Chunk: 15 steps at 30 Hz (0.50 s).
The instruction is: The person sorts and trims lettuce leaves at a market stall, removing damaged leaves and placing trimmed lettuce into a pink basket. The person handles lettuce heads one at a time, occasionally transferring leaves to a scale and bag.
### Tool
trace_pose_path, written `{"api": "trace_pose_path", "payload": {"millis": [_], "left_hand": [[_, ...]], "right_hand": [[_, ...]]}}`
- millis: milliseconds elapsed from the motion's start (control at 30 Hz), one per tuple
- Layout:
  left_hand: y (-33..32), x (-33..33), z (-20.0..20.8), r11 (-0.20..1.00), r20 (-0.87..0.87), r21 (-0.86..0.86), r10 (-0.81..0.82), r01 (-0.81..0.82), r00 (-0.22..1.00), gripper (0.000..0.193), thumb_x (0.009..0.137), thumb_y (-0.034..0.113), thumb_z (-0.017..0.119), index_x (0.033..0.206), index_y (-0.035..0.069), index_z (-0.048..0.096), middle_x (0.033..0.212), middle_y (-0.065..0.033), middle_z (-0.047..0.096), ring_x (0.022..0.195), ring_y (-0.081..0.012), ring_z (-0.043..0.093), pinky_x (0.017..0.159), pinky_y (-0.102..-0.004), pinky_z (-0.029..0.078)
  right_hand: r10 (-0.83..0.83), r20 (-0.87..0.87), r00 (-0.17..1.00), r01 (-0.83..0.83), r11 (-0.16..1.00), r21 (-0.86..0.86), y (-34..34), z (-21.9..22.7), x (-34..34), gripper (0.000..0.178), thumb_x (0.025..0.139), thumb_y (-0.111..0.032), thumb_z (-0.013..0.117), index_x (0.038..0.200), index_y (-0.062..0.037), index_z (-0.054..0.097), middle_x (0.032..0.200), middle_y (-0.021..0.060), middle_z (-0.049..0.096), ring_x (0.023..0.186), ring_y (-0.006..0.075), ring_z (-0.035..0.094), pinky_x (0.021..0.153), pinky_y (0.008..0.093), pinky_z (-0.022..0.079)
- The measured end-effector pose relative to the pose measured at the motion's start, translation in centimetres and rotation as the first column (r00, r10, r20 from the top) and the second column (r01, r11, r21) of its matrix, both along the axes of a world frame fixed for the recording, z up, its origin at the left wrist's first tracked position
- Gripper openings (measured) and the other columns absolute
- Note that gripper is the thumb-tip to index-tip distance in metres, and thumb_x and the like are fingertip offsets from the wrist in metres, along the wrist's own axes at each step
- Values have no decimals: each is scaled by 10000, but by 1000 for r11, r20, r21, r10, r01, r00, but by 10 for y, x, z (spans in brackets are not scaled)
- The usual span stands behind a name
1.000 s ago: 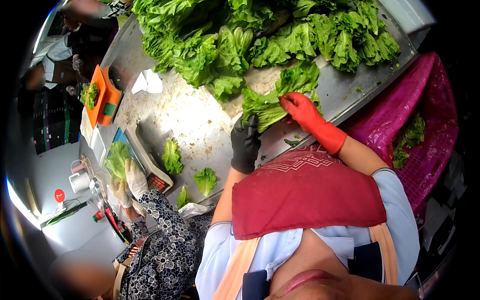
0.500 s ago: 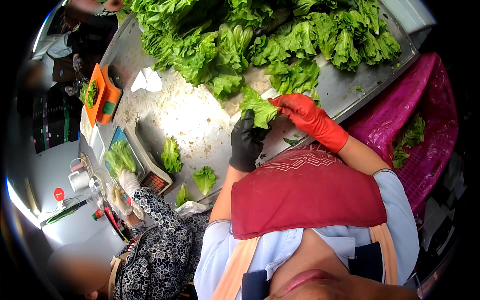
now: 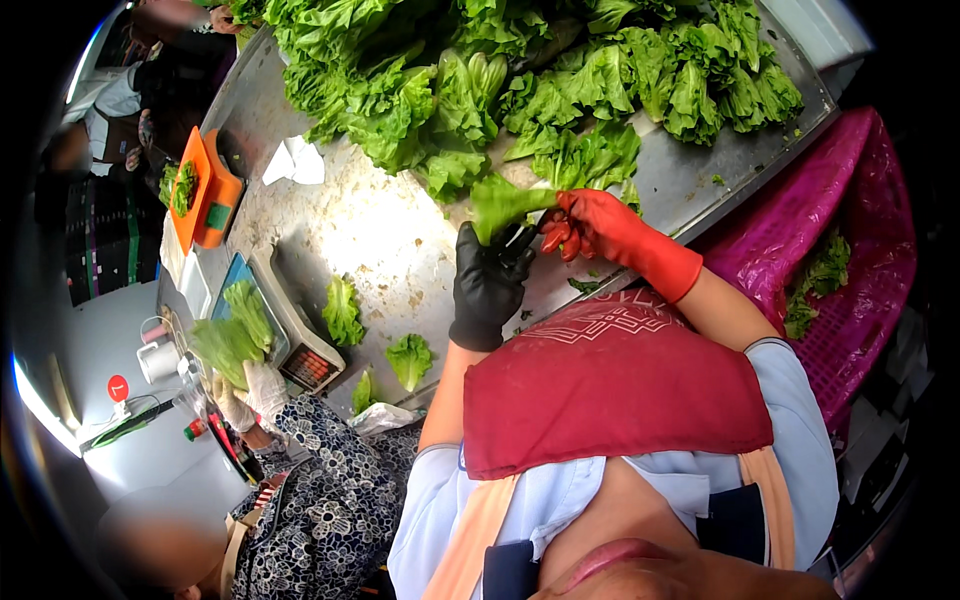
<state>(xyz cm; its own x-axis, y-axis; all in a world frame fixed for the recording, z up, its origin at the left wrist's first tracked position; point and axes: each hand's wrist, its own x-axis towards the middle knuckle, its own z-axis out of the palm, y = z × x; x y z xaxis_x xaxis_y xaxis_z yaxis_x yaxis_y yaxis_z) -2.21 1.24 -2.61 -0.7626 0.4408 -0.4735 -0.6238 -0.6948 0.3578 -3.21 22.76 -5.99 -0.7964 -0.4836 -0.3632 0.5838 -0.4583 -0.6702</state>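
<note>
My right hand, in a red glove, pinches the pale stem end of a lettuce leaf above the metal table. The leaf is smeared by motion and points left from the fingers. Just under it, my left hand in a black glove has its fingers apart, the tips close to the leaf; whether they touch it is unclear. Beyond both hands lies a large heap of green lettuce, with more leaves just past the right hand.
At left, a co-worker's gloved hands hold lettuce beside a scale. Loose leaves lie on the metal table. An orange scale stands farther off. Right of the table is a magenta plastic-lined basket.
My left hand has come off the leaf and moved slightly down and left, fingers spreading. The leaf has swung up in my right hand. The co-worker's lettuce has moved left off the scale.
</note>
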Motion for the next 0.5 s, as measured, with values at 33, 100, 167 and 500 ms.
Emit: {"api": "trace_pose_path", "payload": {"millis": [33,100,167,500], "left_hand": [[-2,3,-1,998,-11,-62,30,-31,999,426,998,314,370,1346,69,381,1323,-127,475,1168,-225,516,951,-343,428],[-6,12,-13,937,-393,-349,-149,3,908,373,992,220,395,1327,58,389,1333,-147,454,1177,-216,502,947,-358,434],[-5,14,-14,790,-490,-613,-406,26,771,340,973,195,434,1285,58,424,1286,-136,491,1152,-211,518,941,-351,440],[0,10,-32,242,-589,-696,-731,-676,345,474,725,-50,459,1184,30,544,918,-173,619,807,-366,581,676,-415,464]], "right_hand": [[43,70,997,-34,990,-137,1,-20,-1,268,944,-348,512,1030,-96,545,993,104,668,643,159,656,398,218,376],[-39,244,969,75,987,-140,-7,-1,4,340,934,-402,511,1038,-80,542,993,123,667,645,160,658,386,229,361],[-70,424,903,134,983,-124,-18,19,7,459,914,-477,510,973,-27,582,887,145,683,630,177,656,372,243,342],[150,343,927,-195,976,98,-32,48,-1,256,904,-260,385,794,-62,505,715,62,578,619,159,626,446,221,364]]}}
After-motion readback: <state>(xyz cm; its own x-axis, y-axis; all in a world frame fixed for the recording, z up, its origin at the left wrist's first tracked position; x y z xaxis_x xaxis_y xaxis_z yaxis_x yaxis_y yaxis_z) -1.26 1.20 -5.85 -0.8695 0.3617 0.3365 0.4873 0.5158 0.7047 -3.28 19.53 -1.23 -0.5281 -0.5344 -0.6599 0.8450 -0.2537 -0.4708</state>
